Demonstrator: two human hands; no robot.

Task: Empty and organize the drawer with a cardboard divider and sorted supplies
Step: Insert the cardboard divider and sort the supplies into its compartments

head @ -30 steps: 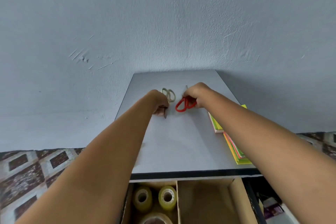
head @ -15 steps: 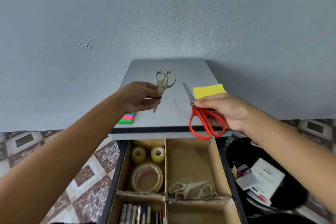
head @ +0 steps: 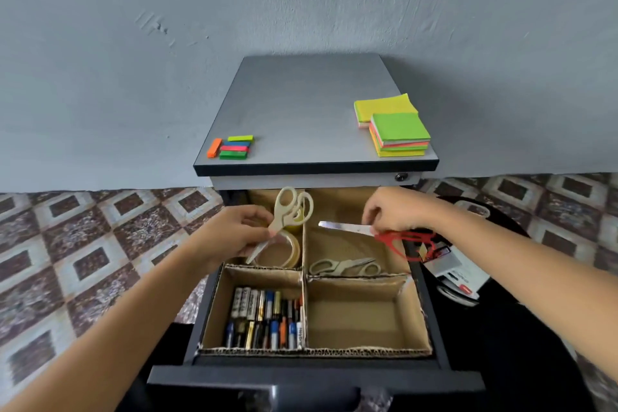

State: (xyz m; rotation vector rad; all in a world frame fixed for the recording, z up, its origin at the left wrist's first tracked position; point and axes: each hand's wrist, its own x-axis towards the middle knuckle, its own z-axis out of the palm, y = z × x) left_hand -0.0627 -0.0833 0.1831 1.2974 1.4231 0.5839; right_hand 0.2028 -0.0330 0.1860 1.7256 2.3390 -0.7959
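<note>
The open drawer (head: 314,373) holds a cardboard divider (head: 303,273) with four compartments. My left hand (head: 234,236) grips beige scissors (head: 290,211) by the blades, handles up, above the back-left compartment with its tape rolls (head: 284,249). My right hand (head: 394,211) pinches red-handled scissors (head: 378,232) near the pivot, blades pointing left over the back-right compartment. Another pair of beige scissors (head: 344,267) lies in that compartment. Batteries and pens (head: 267,318) fill the front-left compartment. The front-right compartment (head: 363,318) is bare cardboard.
On the grey cabinet top (head: 301,110) sit two sticky-note stacks (head: 396,130) at the right and small coloured flag pads (head: 232,147) at the front left. A black bin (head: 468,271) with papers stands right of the drawer. Patterned floor tiles (head: 83,251) lie to the left.
Both hands lifted their scissors off the cabinet top and brought them down over the drawer's back compartments. My view tilted down, showing the whole drawer.
</note>
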